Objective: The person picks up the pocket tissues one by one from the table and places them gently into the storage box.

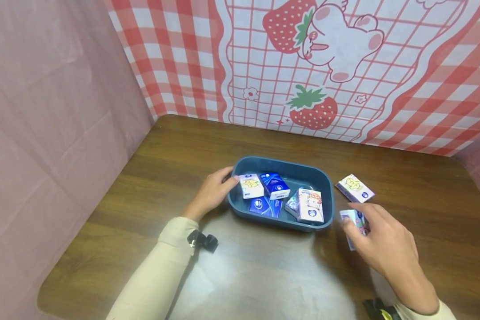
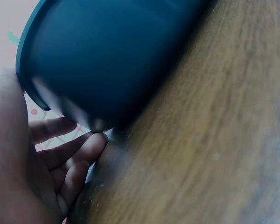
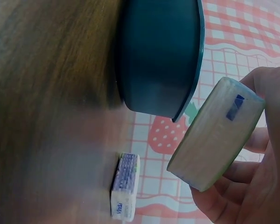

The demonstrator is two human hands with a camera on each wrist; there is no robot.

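A dark blue plastic bin (image 1: 276, 222) stands on the wooden table, holding several small tissue packs, among them a white one with a yellow drawing (image 1: 251, 186), a blue one (image 1: 274, 184) and a white one with a red print (image 1: 310, 205). At its left end my left hand (image 1: 213, 192) grips the rim, thumb over the top and the other fingers against the outer wall (image 2: 102, 60). To the right of the bin, my right hand (image 1: 388, 240) pinches a tissue pack (image 3: 217, 135) between thumb and fingers, above the table. Beyond that hand lies another white tissue pack (image 1: 355, 188).
The brown table (image 1: 144, 178) reaches to a red-and-white strawberry-print cloth (image 1: 192, 62) hanging behind it. A pink curtain (image 1: 52, 133) hangs along the left side.
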